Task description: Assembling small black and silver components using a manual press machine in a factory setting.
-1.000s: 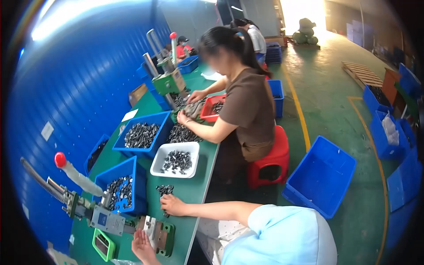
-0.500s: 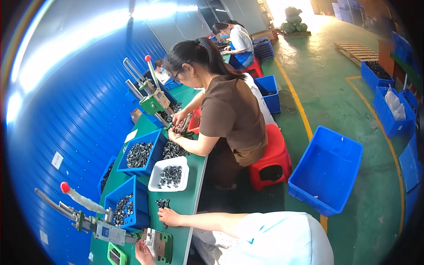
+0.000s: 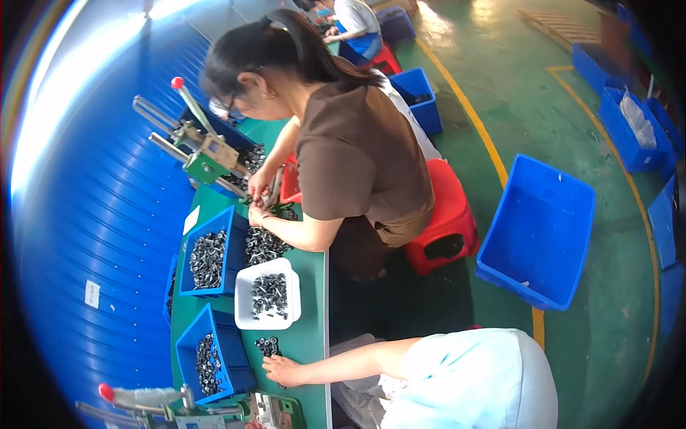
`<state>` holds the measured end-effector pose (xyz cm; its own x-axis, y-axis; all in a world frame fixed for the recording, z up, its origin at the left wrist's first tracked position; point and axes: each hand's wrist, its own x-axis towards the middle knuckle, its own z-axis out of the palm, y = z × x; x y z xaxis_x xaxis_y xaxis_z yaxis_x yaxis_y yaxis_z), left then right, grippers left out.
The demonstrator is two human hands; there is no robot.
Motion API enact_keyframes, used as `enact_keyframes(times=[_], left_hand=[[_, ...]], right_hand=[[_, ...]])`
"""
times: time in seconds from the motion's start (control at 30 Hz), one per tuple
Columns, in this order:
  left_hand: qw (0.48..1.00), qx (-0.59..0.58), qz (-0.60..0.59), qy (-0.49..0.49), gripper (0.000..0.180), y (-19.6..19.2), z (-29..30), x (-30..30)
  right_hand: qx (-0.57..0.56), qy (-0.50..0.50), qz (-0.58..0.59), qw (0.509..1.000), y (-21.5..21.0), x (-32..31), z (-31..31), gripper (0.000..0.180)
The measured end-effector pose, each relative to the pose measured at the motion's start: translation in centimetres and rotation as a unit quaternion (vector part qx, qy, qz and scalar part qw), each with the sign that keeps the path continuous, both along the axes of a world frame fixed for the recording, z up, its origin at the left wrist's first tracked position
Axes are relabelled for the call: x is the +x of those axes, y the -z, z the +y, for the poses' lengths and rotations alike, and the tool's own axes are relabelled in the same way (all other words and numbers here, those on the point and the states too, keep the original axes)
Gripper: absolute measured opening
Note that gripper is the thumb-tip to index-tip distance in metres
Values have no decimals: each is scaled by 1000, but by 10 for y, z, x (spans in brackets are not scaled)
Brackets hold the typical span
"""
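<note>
Below white tray (image 3: 296,292): right hand (image 3: 284,371) still at black parts (image 3: 267,346); left hand (image 3: 254,424), lower, now mostly cropped; cannot tell either grip.

We count two lever presses (image 3: 204,168), with two red knobs (image 3: 177,83), at one green table (image 3: 311,300). On it we tally two blue bins (image 3: 234,250) in clear view, one white tray (image 3: 294,293) and one red tray (image 3: 289,184) (the small dark parts (image 3: 207,261) are heaped too thickly for us to number). Across the floor we find two red stools (image 3: 449,214), one especially large blue tub (image 3: 543,225), one wooden pallet (image 3: 559,30) and two yellow lines (image 3: 464,107).
</note>
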<state>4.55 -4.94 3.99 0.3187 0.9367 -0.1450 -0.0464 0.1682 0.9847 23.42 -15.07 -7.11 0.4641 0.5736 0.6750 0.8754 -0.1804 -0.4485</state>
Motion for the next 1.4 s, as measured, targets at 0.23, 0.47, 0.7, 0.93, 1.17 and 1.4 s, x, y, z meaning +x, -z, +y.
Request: enact_keyframes(times=[0.23,0.47,0.7,0.93,1.17,1.4], left_hand=[[995,83,51,-20,22,27,0,-11],[702,615,358,-29,20,68,-56,-26],[705,575,403,-99,39,89,-50,-49],[652,611,433,-112,36,91,-53,-43],[690,592,406,-95,33,83,-63,-43],[705,598,376,-63,31,77,-79,-39]], right_hand=[[-8,-23,34,999,0,-4,-3,11],[105,21,38,994,-14,-7,-4,10],[111,-22,86,990,-20,-7,-13,10],[136,-34,53,989,-15,-2,-20,6],[150,-80,75,983,-23,-5,-23,15],[163,-115,93,976,-22,2,-28,30]])
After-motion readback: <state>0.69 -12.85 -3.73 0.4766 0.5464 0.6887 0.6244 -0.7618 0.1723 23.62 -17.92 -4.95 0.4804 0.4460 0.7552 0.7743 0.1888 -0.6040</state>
